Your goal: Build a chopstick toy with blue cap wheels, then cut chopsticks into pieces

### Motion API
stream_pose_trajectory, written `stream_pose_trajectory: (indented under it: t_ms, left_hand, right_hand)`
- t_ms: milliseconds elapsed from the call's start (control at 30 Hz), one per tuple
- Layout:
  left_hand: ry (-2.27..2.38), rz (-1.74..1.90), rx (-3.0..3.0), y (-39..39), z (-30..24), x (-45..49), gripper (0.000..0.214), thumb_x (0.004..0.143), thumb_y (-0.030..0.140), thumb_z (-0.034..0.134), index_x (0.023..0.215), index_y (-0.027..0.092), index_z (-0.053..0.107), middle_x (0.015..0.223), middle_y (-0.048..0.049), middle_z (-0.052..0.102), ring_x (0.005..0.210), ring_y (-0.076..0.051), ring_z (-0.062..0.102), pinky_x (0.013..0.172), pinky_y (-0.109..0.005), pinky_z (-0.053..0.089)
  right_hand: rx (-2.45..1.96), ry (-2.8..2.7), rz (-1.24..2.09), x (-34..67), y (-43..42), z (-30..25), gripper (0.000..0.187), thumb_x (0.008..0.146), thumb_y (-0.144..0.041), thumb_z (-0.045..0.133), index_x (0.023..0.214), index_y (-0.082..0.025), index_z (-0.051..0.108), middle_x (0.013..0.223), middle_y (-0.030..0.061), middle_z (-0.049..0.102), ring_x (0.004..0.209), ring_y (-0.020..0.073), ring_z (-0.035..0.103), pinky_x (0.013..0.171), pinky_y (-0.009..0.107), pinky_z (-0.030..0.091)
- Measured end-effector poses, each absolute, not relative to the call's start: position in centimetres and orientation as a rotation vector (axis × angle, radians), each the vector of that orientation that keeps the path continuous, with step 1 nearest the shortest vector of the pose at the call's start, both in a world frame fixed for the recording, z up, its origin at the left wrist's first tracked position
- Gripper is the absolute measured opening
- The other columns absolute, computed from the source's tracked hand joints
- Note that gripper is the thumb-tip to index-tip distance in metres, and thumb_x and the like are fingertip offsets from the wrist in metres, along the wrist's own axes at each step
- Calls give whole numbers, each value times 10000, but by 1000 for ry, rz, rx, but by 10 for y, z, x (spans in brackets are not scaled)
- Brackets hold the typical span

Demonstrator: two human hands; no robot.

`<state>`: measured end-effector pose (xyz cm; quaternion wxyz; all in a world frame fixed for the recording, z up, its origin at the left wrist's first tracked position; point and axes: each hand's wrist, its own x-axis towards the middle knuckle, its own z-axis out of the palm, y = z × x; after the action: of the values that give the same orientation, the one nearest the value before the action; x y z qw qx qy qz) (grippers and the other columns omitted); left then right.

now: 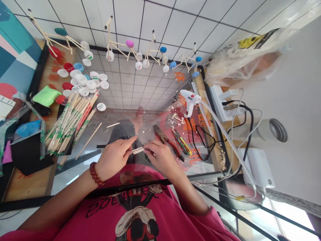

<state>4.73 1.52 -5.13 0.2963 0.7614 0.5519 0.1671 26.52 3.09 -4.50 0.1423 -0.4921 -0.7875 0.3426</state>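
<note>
Short wooden sticks (137, 151), lying side by side, span the gap between my hands above the glass tabletop. My left hand (114, 156) pinches their left ends, its index finger stretched out past them. The fingertips of my right hand (160, 156) close on the right ends. Just beyond my right hand lie pliers (165, 138) with red handles and a yellow-green utility knife (182, 142). One short stick piece (113, 125) and a longer chopstick (89, 140) rest on the glass to the left.
Wrapped chopsticks (72, 124) and bottle caps (84, 82) crowd the left. Little bicycle-like stick models (122, 47) line the back edge. At right, a glue gun (190, 102) trails a black cord (204, 134) near a power strip (220, 103). Wood scraps (175, 116) litter the glass.
</note>
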Motion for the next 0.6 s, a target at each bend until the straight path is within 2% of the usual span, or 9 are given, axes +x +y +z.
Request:
stream_pose_trajectory:
  t_ms: [233, 433, 600]
  left_hand:
    - [1446, 453, 1977, 11, -50, 45, 584, 832, 34, 608, 1380, 217, 528, 948, -35, 714, 868, -202, 672, 805, -329, 541]
    - [1469, 394, 2015, 11, -47, 50, 624, 822, 83, 673, 1406, 214, 499, 1030, -60, 695, 919, -229, 656, 822, -359, 542]
    - [1482, 351, 2058, 12, -46, 54, 586, 839, 99, 660, 1395, 206, 509, 987, -59, 697, 918, -239, 655, 828, -370, 538]
  right_hand:
    - [-1481, -2218, 990, 265, 30, -44, 200, 874, -101, 660, 1057, -176, 693, 901, 45, 680, 777, 160, 643, 728, 264, 495]
    - [-1506, -2263, 998, 263, 34, -41, 311, 872, -135, 667, 1176, -201, 661, 959, 44, 674, 830, 170, 653, 753, 277, 503]
    - [-1450, -2308, 1011, 264, 35, -40, 225, 895, -139, 639, 1100, -219, 686, 963, 40, 675, 850, 167, 655, 789, 274, 505]
